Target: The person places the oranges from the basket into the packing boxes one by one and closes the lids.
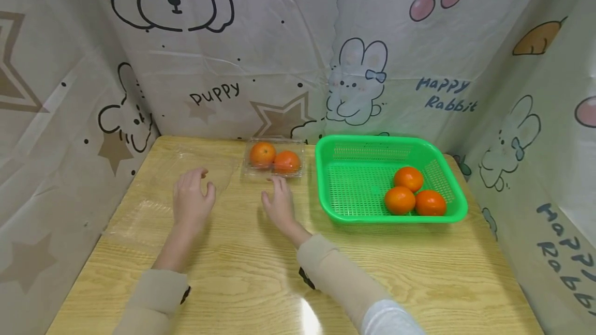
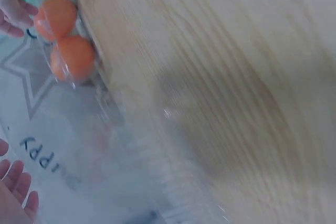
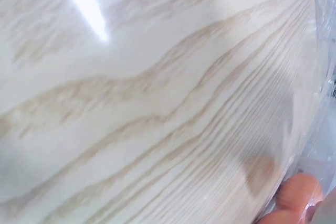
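Note:
Two oranges (image 1: 263, 154) sit side by side in a small clear plastic box (image 1: 249, 173) at the back of the table. Just in front of that box is my right hand (image 1: 281, 204), fingers loosely extended toward its near edge and holding nothing. My left hand (image 1: 192, 201) hovers farther left, relaxed and slightly bent, over clear plastic packaging (image 1: 144, 221) that lies on the table. In the left wrist view the boxed oranges (image 2: 73, 59) appear at upper left, and the left fingers (image 2: 21, 184) hold nothing.
To the right stands a green plastic basket (image 1: 344, 218) with three oranges (image 1: 399, 200) in its right half. Printed cloth (image 1: 279, 56) hangs behind and along both sides of the wooden table (image 1: 242, 283).

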The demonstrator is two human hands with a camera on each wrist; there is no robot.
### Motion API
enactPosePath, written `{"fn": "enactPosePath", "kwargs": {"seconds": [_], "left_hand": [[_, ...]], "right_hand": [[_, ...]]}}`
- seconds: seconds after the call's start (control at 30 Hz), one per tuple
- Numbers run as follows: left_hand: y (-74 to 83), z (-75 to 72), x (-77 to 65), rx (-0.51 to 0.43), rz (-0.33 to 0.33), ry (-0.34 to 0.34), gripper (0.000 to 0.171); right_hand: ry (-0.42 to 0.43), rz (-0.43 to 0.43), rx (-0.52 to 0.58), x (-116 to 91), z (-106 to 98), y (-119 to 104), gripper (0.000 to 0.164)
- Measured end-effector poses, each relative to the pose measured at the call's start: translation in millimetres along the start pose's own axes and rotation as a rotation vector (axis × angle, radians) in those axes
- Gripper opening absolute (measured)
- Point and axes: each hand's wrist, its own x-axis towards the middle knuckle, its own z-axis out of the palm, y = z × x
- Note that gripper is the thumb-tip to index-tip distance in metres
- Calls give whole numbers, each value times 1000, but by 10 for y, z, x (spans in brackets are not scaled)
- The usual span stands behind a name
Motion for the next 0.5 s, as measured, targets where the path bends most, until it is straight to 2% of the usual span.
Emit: {"fn": "enactPosePath", "kwargs": {"seconds": [0.1,0.2,0.37,0.5], "left_hand": [[-124,-97,-38,34,-15,30,25],[-259,-202,-73,67,-59,58,26],[-468,-401,-124,112,-187,30,30],[-614,-527,-175,139,-252,3,33]], "right_hand": [[-53,41,30,-5,25,-62,38],[-120,74,70,-2,48,-115,41],[-246,131,163,-2,88,-183,49],[-285,144,223,-3,127,-213,50]]}}
